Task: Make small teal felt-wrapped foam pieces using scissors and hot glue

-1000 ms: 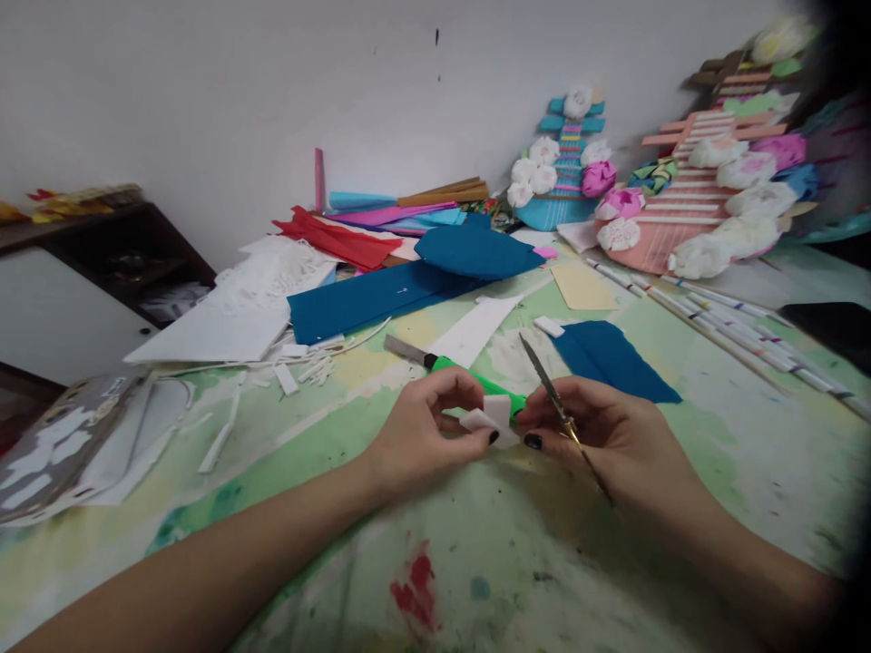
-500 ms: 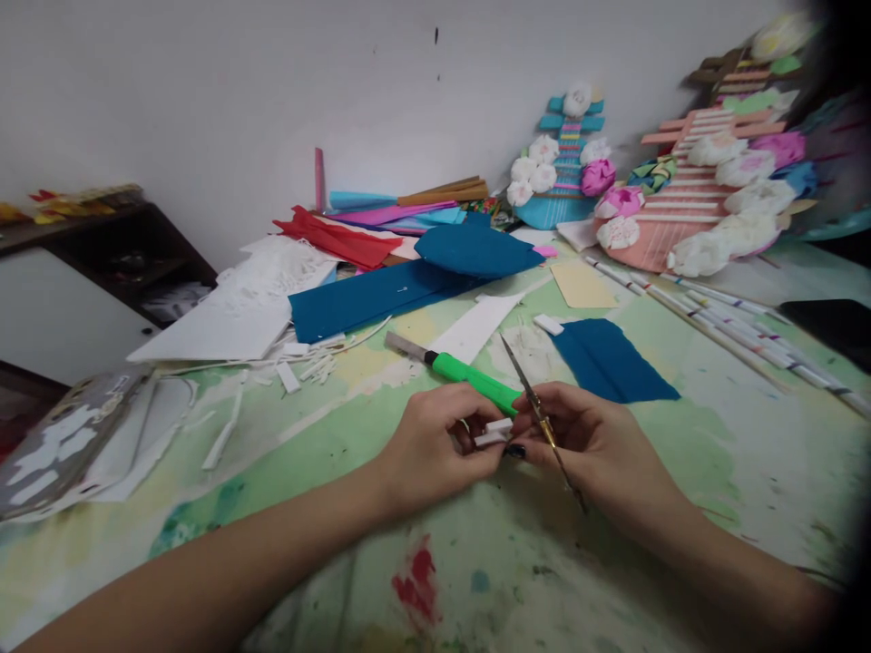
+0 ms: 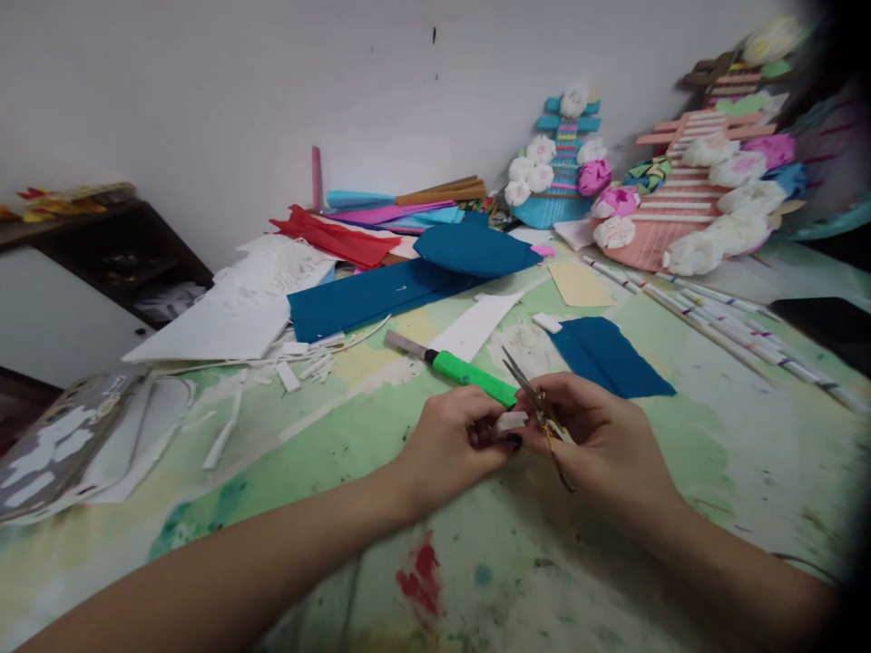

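Note:
Between the thumb and fingers of my left hand is a small white foam piece, its free end pointing right. My right hand is closed on a pair of scissors with gold-coloured handles; the blades point up and away to the left. My right fingertips come close to the white piece, and whether they touch it is hard to tell. Just beyond both hands lies a green utility knife, blade toward the back left. A blue crepe paper piece lies behind my right hand, with a white block at its corner.
Long blue paper, red crepe paper and a white sheet lie toward the back. White scraps are scattered at left. Decorated blue and pink instrument shapes stand at back right, near rolled paper sticks.
The scissors have turned in my right hand and their blades now show slightly apart. My left hand has shifted a little to the right with the white piece.

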Tool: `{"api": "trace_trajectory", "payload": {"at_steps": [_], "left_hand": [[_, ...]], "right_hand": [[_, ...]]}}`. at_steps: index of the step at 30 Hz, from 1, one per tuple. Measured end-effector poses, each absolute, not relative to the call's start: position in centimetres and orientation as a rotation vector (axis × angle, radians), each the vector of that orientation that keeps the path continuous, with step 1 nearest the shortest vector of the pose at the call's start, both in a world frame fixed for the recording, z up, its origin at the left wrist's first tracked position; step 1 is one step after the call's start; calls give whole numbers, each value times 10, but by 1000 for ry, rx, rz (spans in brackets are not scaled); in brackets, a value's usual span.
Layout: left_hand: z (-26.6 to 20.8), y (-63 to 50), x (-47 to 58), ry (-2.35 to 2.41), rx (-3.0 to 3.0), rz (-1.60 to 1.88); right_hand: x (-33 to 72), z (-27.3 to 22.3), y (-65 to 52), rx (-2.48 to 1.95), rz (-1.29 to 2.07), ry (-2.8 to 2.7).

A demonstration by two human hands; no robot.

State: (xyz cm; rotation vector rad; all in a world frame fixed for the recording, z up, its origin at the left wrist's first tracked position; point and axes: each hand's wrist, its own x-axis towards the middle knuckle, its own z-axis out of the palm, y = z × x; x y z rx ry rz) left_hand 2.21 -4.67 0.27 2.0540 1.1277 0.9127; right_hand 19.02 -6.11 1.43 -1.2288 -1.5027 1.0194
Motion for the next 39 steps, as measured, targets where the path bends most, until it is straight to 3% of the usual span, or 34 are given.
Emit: {"api": "trace_trajectory", "payload": {"at_steps": [39], "left_hand": [[4,-50,18,1117,2202,827]], "right_hand": [[199,17,-55,-1208,1064,-1568]]}}
